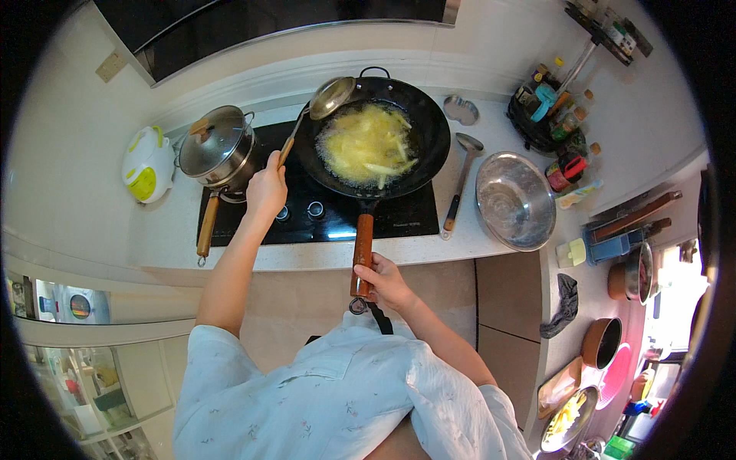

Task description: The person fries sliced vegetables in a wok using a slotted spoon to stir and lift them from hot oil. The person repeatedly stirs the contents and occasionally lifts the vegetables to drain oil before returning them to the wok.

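My left hand (pixel 268 191) grips the wooden handle of a metal skimmer ladle (pixel 332 99), whose bowl hangs over the upper left rim of a black wok (pixel 432 135). Pale yellow potato strips (pixel 368 144) bubble in oil inside the wok, which sits on the black cooktop (pixel 345 221). The wok's reddish-brown wooden handle (pixel 363 244) points toward me, and my right hand (pixel 384 282) is closed around its near end. To the left, a steel saucepan (pixel 221 164) with a glass lid stands on the cooktop, its wooden handle sticking out past the counter's front edge.
Right of the wok lie a spatula (pixel 464 178) and a steel bowl (pixel 516 201). Bottles fill a rotating rack (pixel 537 115) in the corner. A white-and-green appliance (pixel 148 164) stands at far left. Along the right counter are a dark cloth (pixel 560 307), a pot (pixel 601 345) and a plate of cut strips (pixel 569 420).
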Available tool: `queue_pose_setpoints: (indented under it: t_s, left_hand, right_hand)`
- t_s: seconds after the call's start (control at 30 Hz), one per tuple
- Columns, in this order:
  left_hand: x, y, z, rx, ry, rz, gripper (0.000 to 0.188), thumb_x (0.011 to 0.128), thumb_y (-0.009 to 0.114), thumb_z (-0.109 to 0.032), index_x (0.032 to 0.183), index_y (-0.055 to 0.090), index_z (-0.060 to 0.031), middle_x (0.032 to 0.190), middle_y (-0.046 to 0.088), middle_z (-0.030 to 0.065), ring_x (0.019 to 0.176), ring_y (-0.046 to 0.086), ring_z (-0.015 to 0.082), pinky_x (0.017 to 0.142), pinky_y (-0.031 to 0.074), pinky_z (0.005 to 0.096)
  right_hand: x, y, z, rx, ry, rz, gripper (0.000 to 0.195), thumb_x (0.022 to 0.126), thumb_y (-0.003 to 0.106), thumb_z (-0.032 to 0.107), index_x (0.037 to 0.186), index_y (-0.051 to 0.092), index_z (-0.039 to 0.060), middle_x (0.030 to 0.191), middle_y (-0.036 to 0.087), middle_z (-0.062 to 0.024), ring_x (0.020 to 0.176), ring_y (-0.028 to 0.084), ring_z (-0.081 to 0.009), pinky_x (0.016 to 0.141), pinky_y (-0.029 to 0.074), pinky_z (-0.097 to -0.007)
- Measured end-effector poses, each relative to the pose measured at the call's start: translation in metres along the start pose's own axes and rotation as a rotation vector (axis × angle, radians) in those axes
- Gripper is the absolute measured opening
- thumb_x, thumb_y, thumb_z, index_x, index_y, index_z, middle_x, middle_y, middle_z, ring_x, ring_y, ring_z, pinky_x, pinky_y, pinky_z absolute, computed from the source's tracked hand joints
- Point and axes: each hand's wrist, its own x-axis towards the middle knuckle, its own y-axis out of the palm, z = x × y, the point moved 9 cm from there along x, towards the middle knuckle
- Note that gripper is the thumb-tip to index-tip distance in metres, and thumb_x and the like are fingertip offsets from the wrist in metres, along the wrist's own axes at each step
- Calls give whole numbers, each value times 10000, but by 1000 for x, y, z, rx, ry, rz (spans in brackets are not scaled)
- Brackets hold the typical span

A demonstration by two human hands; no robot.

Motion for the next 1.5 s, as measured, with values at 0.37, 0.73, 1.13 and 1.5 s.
queue_pose_setpoints:
  t_s: [0.37, 0.73, 1.13, 1.5]
  left_hand:
    - [-11, 32, -17, -98, 11, 124, 313, 854, 472, -182, 1155, 448, -101, 793, 599, 226, 738, 575, 403, 643, 456, 479]
    - [-29, 31, -41, -130, 122, 163, 306, 842, 490, -163, 1138, 447, -99, 736, 602, 188, 696, 583, 369, 595, 457, 469]
    - [-41, -84, -49, 34, 262, -11, 325, 734, 626, -104, 1048, 588, -180, 766, 551, 110, 705, 569, 312, 604, 452, 394]
    - [-40, -142, -31, 84, 238, 52, 299, 689, 651, -83, 974, 632, -173, 763, 566, 102, 727, 568, 294, 616, 444, 370]
  right_hand:
    - [3, -2, -1, -3, -35, -15, 466, 779, 655, 283, 1099, 466, 3, 944, 535, -61, 826, 520, -122, 685, 462, -266]
    - [-2, 1, 2, 10, -12, -19, 488, 784, 650, 294, 1117, 453, -3, 945, 534, -63, 842, 527, -130, 713, 471, -285]
    - [-5, 3, 5, -16, 11, -4, 498, 785, 645, 315, 1108, 449, -8, 943, 535, -82, 834, 538, -138, 702, 489, -293]
    - [-1, 2, 2, 0, -29, 10, 535, 782, 644, 323, 1136, 429, -16, 956, 525, -86, 856, 531, -143, 727, 482, -286]
